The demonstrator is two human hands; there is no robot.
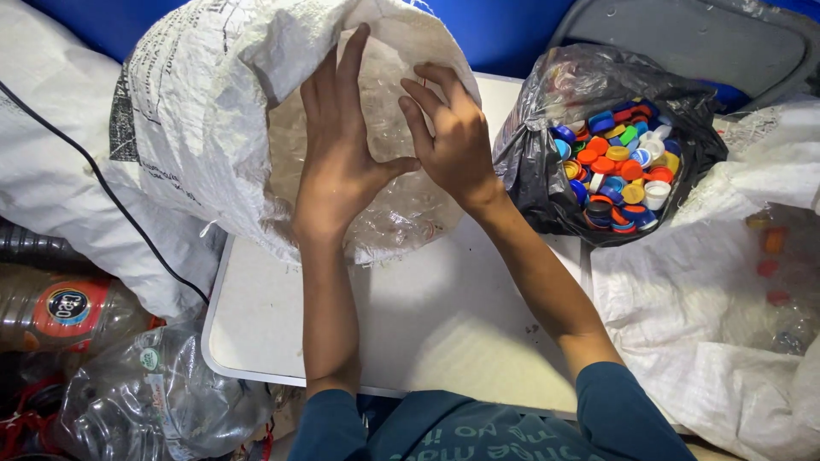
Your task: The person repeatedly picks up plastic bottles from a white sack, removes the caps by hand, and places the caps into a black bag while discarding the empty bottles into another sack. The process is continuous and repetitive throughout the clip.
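A large white woven sack [205, 128] lies on its side on a white table [427, 316], its mouth facing me and filled with crushed clear plastic bottles [401, 213]. My left hand [337, 154] lies flat with fingers spread on the clear plastic inside the sack's mouth. My right hand [453, 141] rests beside it, fingers curled onto the same plastic. Neither hand visibly grips anything.
A black plastic bag [547, 179] of many coloured bottle caps [619, 166] stands at the right of the table. Another white woven sack [709, 324] lies at the right. Plastic bottles [77, 312] and a clear bag [162, 401] lie low left. A black cable [111, 196] crosses the left sack.
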